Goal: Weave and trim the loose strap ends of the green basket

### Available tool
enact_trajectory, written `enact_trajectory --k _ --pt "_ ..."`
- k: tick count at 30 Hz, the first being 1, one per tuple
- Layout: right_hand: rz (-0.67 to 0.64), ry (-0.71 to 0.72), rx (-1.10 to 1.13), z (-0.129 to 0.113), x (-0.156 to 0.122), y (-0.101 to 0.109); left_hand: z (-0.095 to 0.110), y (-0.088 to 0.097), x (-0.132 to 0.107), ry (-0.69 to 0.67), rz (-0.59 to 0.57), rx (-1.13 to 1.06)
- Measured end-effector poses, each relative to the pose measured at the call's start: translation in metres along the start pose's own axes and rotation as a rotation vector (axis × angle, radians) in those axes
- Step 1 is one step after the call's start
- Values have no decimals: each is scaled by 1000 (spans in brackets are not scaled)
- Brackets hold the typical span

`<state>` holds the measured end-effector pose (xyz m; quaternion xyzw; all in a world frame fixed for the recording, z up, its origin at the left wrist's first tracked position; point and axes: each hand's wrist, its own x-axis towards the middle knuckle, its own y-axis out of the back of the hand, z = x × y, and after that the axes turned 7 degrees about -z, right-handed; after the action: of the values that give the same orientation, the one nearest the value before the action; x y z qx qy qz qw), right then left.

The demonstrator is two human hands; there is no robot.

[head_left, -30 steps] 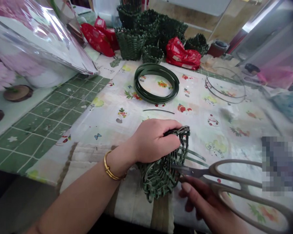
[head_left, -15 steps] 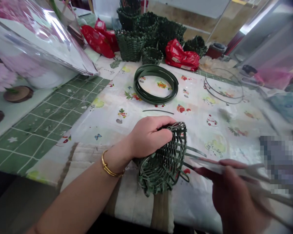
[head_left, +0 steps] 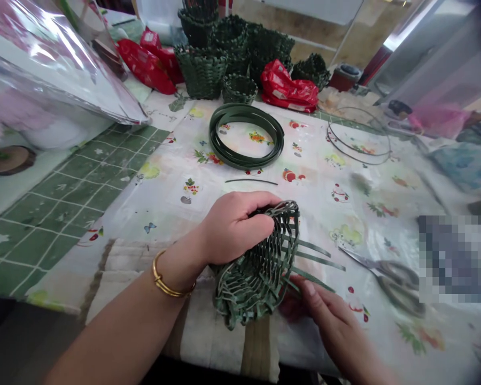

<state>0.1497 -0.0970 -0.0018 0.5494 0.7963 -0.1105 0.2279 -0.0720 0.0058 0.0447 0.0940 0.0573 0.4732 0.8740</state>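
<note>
A half-woven dark green basket (head_left: pixel 256 272) lies tilted on its side near the table's front edge, its mouth facing me. My left hand (head_left: pixel 240 222), with a gold bangle on the wrist, grips its upper left wall, thumb on the near side. Several loose strips (head_left: pixel 318 261) stick out to the right of the weave. At the lower right rim my right hand (head_left: pixel 324 310) pinches one green strip (head_left: pixel 292 283) between thumb and fingers; some fingertips are hidden behind the basket. To the right of that hand, scissors (head_left: pixel 393 275) rest on the tablecloth.
Beyond the basket lie a coil of green strip (head_left: pixel 246 136) and a short cut piece (head_left: pixel 251 182). Finished baskets (head_left: pixel 202 72) and red packets (head_left: pixel 288 88) stand at the back. Thin wire hoops (head_left: pixel 358 136) lie at right, wrapped flowers (head_left: pixel 64 59) at left.
My right hand, blurred over the scissors before, has moved left to the basket's rim and now pinches a strip. The scissors lie free on the cloth. The left hand keeps its grip.
</note>
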Motion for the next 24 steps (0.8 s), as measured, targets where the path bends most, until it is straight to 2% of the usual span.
enact_trajectory --k 4,6,10,17,24 --pt "-239 -53 368 4 11 -3 0 0 0 -7 -7 1" --pt "-272 -40 483 4 12 -5 -1 -1 0 -10 -6 2" --pt "-256 -40 473 2 14 -9 -1 -2 1 -11 19 27" --pt "-153 -118 385 3 17 -15 4 -3 2 -52 34 176" --pt "41 -131 222 4 22 -19 9 -20 2 -149 64 402"
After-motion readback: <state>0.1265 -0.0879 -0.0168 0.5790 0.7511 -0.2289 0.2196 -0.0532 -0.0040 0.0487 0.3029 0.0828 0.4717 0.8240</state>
